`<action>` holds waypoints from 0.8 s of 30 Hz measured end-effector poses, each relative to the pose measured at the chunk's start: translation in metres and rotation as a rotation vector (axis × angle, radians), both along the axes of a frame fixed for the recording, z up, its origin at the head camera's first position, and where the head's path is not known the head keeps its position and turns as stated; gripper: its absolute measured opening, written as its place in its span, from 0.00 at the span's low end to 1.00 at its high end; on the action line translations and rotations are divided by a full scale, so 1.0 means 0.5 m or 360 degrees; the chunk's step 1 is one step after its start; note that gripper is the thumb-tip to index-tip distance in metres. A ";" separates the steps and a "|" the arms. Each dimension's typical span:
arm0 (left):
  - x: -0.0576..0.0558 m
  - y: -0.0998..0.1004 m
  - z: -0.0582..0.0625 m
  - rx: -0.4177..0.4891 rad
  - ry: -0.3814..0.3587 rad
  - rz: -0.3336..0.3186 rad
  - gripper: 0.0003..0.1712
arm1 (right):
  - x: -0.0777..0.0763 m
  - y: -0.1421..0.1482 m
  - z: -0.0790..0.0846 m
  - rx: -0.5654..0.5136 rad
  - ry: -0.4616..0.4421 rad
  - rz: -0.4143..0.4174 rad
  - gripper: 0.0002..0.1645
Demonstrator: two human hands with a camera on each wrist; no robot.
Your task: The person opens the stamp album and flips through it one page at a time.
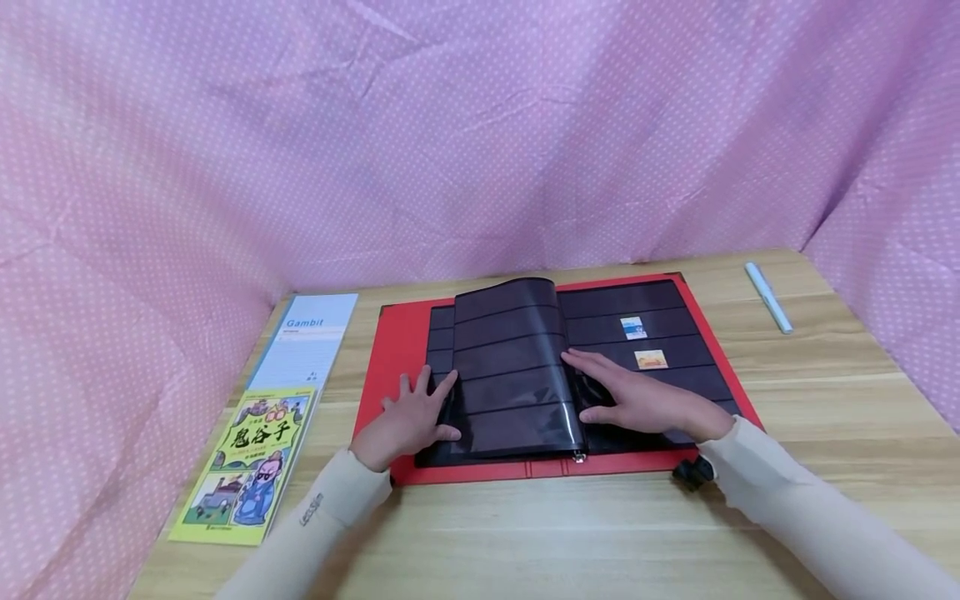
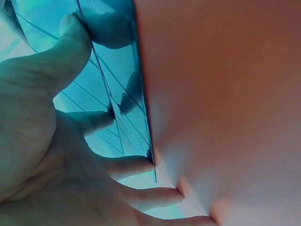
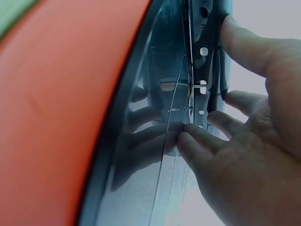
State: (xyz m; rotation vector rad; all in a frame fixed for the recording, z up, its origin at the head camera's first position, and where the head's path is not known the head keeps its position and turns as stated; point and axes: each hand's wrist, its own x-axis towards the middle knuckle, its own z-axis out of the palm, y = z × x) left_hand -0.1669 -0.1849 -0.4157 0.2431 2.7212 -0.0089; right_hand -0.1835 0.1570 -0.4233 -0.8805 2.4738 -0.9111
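Note:
A red stamp album [image 1: 397, 350] lies spread on the table, with black pages of clear strip pockets. One black page [image 1: 504, 367] bulges upward near the spine and lies over the left side. My left hand [image 1: 408, 421], fingers spread, rests at that page's outer edge; its thumb touches the page [image 2: 108, 70] in the left wrist view. My right hand [image 1: 637, 393] reaches over the right page, straight fingertips at the bulging page beside the spine. Metal binder rings [image 3: 200, 85] show there in the right wrist view. A blue-white stamp [image 1: 633, 327] and an orange one [image 1: 651, 359] sit in the right page's pockets.
To the left, a yellow comic-style book [image 1: 243, 467] overlaps a pale blue notebook [image 1: 315, 333] marked Gambit. A light blue pen [image 1: 768, 297] lies at the far right of the wooden table [image 1: 555, 533]. Pink dotted cloth [image 1: 480, 150] hangs behind and at the sides.

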 end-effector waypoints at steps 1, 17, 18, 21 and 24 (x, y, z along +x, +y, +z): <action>0.000 -0.001 0.000 0.0010 -0.0001 0.0003 0.55 | 0.000 -0.001 0.001 0.0004 -0.0002 0.0000 0.49; 0.003 -0.006 0.012 0.0077 -0.0051 0.0006 0.53 | 0.008 -0.023 0.015 0.0030 0.0016 -0.0055 0.49; 0.002 -0.007 0.013 0.0084 -0.0049 0.0006 0.53 | 0.008 -0.025 0.015 0.0032 0.0019 -0.0059 0.49; 0.003 -0.010 0.015 0.0111 -0.0046 0.0005 0.53 | 0.010 -0.033 0.017 0.0048 0.0038 -0.0079 0.49; 0.004 -0.012 0.017 0.0137 -0.0042 0.0006 0.51 | 0.013 -0.042 0.019 0.0064 0.0058 -0.0111 0.49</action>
